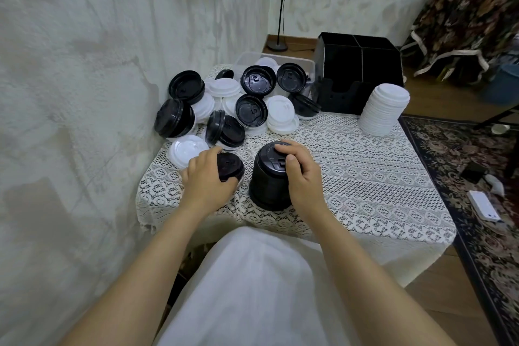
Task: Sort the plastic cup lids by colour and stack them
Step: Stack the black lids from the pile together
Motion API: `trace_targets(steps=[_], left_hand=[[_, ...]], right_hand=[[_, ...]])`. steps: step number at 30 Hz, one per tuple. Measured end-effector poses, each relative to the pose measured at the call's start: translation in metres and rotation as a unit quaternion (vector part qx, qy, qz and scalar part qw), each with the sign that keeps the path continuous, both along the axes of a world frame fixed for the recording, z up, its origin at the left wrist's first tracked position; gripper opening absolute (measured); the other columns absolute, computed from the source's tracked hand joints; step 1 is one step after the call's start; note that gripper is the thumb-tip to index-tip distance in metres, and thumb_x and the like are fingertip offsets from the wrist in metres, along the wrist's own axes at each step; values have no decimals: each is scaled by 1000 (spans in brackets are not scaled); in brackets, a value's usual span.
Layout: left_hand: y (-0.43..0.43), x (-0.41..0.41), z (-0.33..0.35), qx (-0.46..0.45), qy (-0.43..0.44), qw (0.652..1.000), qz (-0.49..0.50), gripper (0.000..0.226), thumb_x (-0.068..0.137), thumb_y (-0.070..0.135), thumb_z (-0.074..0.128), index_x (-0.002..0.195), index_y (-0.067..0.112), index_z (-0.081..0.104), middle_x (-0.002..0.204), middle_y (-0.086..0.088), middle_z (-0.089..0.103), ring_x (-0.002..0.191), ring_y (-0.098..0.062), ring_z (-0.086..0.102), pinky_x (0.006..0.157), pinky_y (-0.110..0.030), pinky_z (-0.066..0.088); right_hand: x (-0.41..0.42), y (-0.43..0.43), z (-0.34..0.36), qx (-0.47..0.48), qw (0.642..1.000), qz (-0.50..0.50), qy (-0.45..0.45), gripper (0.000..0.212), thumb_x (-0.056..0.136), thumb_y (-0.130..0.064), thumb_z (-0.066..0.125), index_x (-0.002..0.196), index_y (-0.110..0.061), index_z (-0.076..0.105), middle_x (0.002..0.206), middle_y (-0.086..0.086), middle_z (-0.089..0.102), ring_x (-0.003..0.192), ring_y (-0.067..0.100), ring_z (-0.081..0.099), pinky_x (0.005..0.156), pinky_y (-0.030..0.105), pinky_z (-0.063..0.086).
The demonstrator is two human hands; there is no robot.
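A tall stack of black lids stands at the table's near middle. My right hand grips the top of that stack, thumb across the top lid. Just left of it, my left hand grips a single black lid low over the cloth. A loose white lid lies beside my left hand. A mixed heap of black and white lids covers the far left of the table. A tall stack of white lids stands at the far right.
The lace-covered table stands against a wall on the left. A clear plastic tub and a black divided organiser sit at the back. A patterned rug, a phone and small items lie on the floor to the right.
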State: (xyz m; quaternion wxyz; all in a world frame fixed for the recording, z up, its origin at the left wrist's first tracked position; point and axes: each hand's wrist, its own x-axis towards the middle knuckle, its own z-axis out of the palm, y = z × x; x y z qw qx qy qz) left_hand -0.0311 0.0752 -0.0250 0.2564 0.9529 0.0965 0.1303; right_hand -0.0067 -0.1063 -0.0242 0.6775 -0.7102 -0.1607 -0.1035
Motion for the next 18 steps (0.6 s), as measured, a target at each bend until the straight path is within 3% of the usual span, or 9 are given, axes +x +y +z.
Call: trace_targets(steps=[3,6,8,13,15,18], left_hand=[[-1,2,2,-35,-23,999,-3,67,83,27,67,142,17,36,143,-5,40,133,-26,28,111,-44,20],[-3,1,1,50,22,998,33,84,84,61,58,148,17,26,145,-9,32,134,-29,24,109,-45,20],[-5,0,-1,84,31,995,46,88,83,68,50,149,16,23,143,-10,34,131,-30,27,107,-44,22],[-8,2,2,16,-2,999,52,77,81,49,67,143,18,33,140,-6,41,129,-28,31,106,-44,23],[-6,0,4,-29,-53,998,29,73,77,41,72,139,19,38,137,-3,44,127,-27,33,106,-45,24],[0,-2,8,-76,-152,985,-26,69,69,43,64,130,17,45,130,1,48,122,-24,40,105,-43,29]], right_hand=[[0,-1,0,1,1000,-1,0,28,91,-18,43,98,-34,65,117,-13,59,119,7,53,102,17,37],[1,0,0,2,1000,-2,0,28,91,-19,43,98,-34,65,117,-13,58,120,9,53,104,23,38],[1,0,0,0,1000,-3,-2,27,91,-19,43,98,-34,65,117,-13,58,121,10,53,105,26,39],[0,-1,0,0,1000,-2,-4,28,91,-18,43,99,-35,64,117,-14,58,121,10,52,106,26,38],[0,-1,-1,-2,1000,-2,-2,28,92,-19,43,99,-35,64,118,-13,58,122,10,52,105,25,38],[0,-1,-1,-4,1000,-2,-4,28,92,-18,43,99,-35,64,117,-13,59,121,9,53,104,25,38]])
